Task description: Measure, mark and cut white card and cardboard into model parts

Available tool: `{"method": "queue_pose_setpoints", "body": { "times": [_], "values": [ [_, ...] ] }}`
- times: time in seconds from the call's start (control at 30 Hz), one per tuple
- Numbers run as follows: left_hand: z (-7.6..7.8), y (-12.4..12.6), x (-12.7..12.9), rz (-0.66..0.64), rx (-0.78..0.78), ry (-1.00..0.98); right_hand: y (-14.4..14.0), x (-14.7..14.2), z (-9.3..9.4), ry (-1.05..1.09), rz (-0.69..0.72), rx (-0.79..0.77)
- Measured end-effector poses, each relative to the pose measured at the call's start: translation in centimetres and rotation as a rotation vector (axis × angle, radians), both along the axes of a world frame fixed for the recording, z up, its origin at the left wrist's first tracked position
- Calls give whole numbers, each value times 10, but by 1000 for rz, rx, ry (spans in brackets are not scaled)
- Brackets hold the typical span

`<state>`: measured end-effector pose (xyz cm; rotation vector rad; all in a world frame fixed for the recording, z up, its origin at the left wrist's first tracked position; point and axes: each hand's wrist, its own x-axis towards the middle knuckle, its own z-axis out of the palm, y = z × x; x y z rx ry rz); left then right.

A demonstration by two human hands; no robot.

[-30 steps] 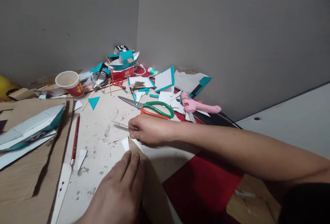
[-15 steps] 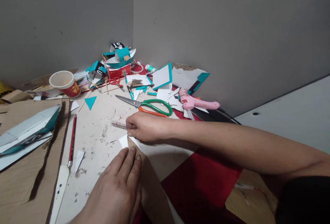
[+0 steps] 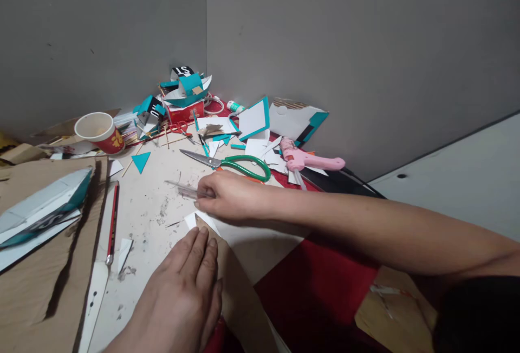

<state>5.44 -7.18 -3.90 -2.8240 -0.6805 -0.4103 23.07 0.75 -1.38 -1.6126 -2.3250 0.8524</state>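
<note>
Your left hand point(image 3: 182, 293) lies flat, open, pressing the brown cardboard piece point(image 3: 239, 288) on the desk point(image 3: 150, 201); your right hand point(image 3: 229, 196) pinches a clear stick point(image 3: 182, 189) near the green scissors point(image 3: 231, 163).

The left hand point(image 3: 182, 293) lies flat, palm down, low in the frame, its fingers point(image 3: 201, 253) held together and stretched forward and slightly to the right, the wrist running off the bottom edge. The right arm reaches in from the lower right corner, bare forearm extended leftward across the view, a dark sleeve at the upper arm. The right hand point(image 3: 229, 197) sits just beyond the left hand's fingertips, knuckles up, fingers curled under and pinched closed toward the thumb on its left side. The two hands are near each other but not touching.
</note>
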Motion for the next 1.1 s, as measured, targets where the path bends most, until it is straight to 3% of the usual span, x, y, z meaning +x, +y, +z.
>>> {"method": "queue_pose_setpoints", "body": {
  "times": [0.2, 0.5, 0.73, 0.97, 1.1],
  "values": [
    [-1, 2, -4, 8, -43, 5, -21, 16, 7, 283, -69, -16],
    [2, 2, -3, 14, -47, 31, -69, 38, -3, 354, -124, -143],
    [-1, 3, -4, -10, -8, 62, -84, 38, -20, 281, -52, 16],
    [-1, 1, -5, 1, 15, 99, -77, 29, -21, 257, -5, 124],
    [3, 2, -5, -59, 25, 93, -77, 29, -21, 231, -30, 129]
  ]
}}
